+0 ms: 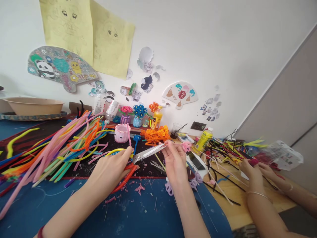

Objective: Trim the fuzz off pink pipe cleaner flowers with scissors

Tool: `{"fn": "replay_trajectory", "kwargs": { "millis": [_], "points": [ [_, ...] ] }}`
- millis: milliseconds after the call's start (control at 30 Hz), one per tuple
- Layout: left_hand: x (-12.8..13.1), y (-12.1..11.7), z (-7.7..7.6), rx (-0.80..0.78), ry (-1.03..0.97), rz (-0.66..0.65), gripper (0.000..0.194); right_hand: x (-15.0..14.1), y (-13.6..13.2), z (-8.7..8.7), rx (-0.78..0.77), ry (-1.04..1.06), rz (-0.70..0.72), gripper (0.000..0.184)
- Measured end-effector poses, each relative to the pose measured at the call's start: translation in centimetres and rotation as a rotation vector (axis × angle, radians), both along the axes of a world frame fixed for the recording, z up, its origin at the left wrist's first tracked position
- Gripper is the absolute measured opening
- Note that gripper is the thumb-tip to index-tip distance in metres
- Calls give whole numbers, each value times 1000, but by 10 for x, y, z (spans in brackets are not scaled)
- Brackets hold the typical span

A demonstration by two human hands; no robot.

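Note:
My left hand (111,168) is closed around scissors (146,153) with red-orange handles, their blades pointing right. A pink pipe cleaner (129,134) rises beside its thumb; I cannot tell whether it is gripped. My right hand (175,162) pinches the stem of a small pink pipe-cleaner flower (187,146), which sticks out to the right. The blade tips reach its fingertips. Behind my hands stand a pale pink pipe-cleaner pot (122,133) and a small blue flower (136,138). Purple looped pieces (169,188) lie by my right wrist.
Colourful pipe cleaners (74,145) heap on the left, near a beige bowl (34,105). Orange pieces (156,135), finished flower pots (137,119) and a yellow bottle (203,140) stand toward the wall. Another person's hands (255,170) work at the right. Pink scraps (140,188) litter the blue mat.

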State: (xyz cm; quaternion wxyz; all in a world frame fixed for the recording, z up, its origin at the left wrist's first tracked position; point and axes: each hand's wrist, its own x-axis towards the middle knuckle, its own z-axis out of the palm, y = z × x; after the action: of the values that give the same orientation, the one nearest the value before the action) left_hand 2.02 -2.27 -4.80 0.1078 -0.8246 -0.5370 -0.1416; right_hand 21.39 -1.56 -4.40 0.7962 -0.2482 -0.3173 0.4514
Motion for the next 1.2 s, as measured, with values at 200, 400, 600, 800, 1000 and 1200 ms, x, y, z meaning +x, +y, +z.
{"fn": "replay_trajectory", "kwargs": {
  "millis": [200,400,600,800,1000,1200],
  "points": [
    [-1,-2,2,-14,-17,-17,26,1,1,-2,-20,-31,-25,19],
    [3,-5,12,-164,-197,56,34,1,0,-2,25,-86,-41,17],
    [5,-3,10,-171,-184,0,30,1,0,-2,70,-143,-73,16],
    [5,-2,3,-188,-137,-54,28,2,0,-3,51,-106,-46,17],
    [3,1,-2,-217,-153,-81,30,3,0,-3,52,-88,-24,17],
    [2,2,-2,-207,-149,-100,29,3,-1,-2,49,-87,-19,17]
  ]
}}
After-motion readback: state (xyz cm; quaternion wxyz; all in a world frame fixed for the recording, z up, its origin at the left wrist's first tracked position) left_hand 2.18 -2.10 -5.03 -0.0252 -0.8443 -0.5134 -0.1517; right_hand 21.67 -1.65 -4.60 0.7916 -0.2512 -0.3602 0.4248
